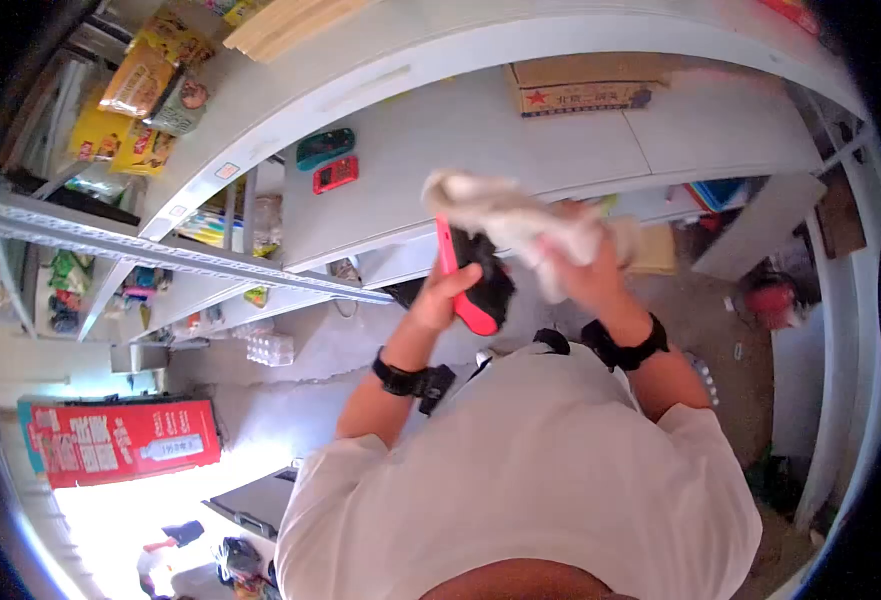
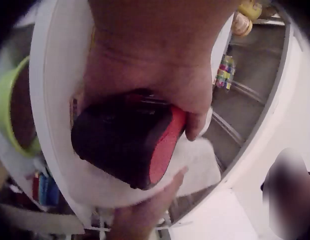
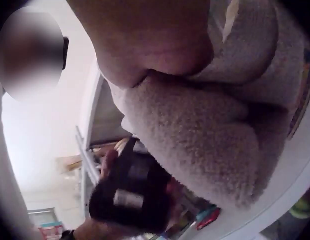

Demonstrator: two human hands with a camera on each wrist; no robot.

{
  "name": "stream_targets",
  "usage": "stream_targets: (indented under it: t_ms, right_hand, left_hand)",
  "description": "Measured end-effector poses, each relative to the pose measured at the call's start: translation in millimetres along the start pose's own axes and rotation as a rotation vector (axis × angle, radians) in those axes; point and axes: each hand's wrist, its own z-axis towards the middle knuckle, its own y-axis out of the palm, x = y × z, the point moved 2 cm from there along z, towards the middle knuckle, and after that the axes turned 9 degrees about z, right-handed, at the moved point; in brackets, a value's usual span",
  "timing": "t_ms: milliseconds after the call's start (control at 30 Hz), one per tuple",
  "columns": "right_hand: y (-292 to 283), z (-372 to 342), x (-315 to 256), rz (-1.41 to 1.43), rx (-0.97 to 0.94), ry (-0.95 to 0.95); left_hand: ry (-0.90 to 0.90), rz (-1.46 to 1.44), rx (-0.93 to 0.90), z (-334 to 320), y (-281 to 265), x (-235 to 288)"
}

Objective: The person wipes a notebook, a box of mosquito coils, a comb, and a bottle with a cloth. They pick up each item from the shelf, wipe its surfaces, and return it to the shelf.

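Note:
My left hand (image 1: 450, 292) grips a chunky black device with a red face (image 1: 480, 316), its kind unclear, held in front of my body. In the left wrist view the dark body of this device (image 2: 117, 142) fills the middle, with its red side to the right. A fluffy off-white cloth (image 1: 495, 203) is bunched in my right hand (image 1: 592, 272), blurred in the head view. The cloth (image 3: 195, 132) hangs in thick folds in the right wrist view, partly in front of the device (image 3: 130, 192). In the head view it overlaps the device's upper end.
On the grey shelf (image 1: 410, 160) ahead lie a teal device (image 1: 325, 148) and a red one with buttons (image 1: 335, 175). A cardboard box (image 1: 585, 85) sits farther back. Yellow snack packets (image 1: 140, 75) fill the upper left shelf. A large red carton (image 1: 130, 440) stands lower left.

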Motion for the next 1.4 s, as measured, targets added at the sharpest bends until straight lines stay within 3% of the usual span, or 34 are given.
stream_targets:
  t_ms: [33,67,100,167,200,267,467,567,600,700,800,833,933,1067,1167,1200,1300,1367,1400]
  right_hand:
    - [7.3,3.1,-1.7,0.114,-0.106,-0.210]
    - [4.0,6.5,-4.7,0.061,-0.184,-0.201]
    - [-2.7,10.6,-11.1,0.005,-0.261,-0.192]
    - [-24.9,12.8,-22.6,-0.074,-0.363,-0.241]
    - [-38.6,7.3,-27.9,-0.095,-0.384,-0.295]
    - [-65.0,-6.7,-39.3,-0.186,-0.402,-0.360]
    - [-157.3,-13.2,-56.2,-0.375,-0.233,-0.445]
    - [-187.6,-9.9,-35.1,-0.115,0.083,-0.213]
    - [-195.8,-9.6,-35.8,-0.076,0.143,-0.152]
    - [-193.2,-32.1,-55.2,-0.377,0.068,-0.201]
    - [-188.9,-42.8,-73.4,-0.445,-0.090,-0.353]
    - [-184.7,-42.3,-79.9,-0.445,-0.131,-0.395]
    - [-180.1,-35.7,-78.3,-0.524,-0.002,-0.518]
    - [-152.3,-6.2,-65.4,-0.381,0.218,-0.378]
    - [-101.1,1.6,-46.9,-0.335,0.108,-0.398]
    - [-78.2,-4.0,-47.4,-0.401,0.034,-0.377]
    - [-15.6,-11.8,-55.3,-0.397,-0.292,-0.385]
    - [23.4,-13.8,-50.4,-0.349,-0.364,-0.409]
    - [42.7,-13.4,-47.9,-0.337,-0.388,-0.410]
  left_hand:
    - [0.074,-0.050,0.037,1.5,26.4,4.5]
    - [0.113,-0.095,0.058,4.2,27.1,-7.3]
    - [0.043,-0.129,0.112,1.5,48.2,9.6]
    - [0.052,-0.310,0.029,13.7,46.9,-0.4]
    - [0.069,-0.121,0.012,17.3,40.8,-13.1]
    - [0.043,-0.048,-0.011,26.8,60.2,-22.6]
    - [-0.023,0.053,-0.053,63.4,187.0,-47.2]
    - [-0.077,-0.005,-0.026,84.2,215.8,-48.6]
    - [-0.108,-0.068,-0.029,89.6,217.7,-50.1]
    - [-0.244,-0.340,-0.093,101.8,205.7,-61.4]
    - [-0.313,-0.401,-0.127,99.1,208.6,-51.2]
    - [-0.283,-0.361,-0.150,95.5,210.4,-52.1]
    - [-0.155,-0.159,-0.173,81.9,209.9,-52.0]
    - [0.020,0.072,-0.143,65.7,190.8,-38.5]
    - [0.184,0.281,-0.080,47.5,149.0,-26.2]
    - [0.244,0.562,-0.046,38.7,105.9,-34.3]
    - [0.325,-0.344,-0.167,2.8,66.5,-26.9]
    - [0.079,-0.681,-0.015,-22.0,45.1,-1.0]
    - [0.070,-0.650,0.065,-33.1,32.5,-0.3]
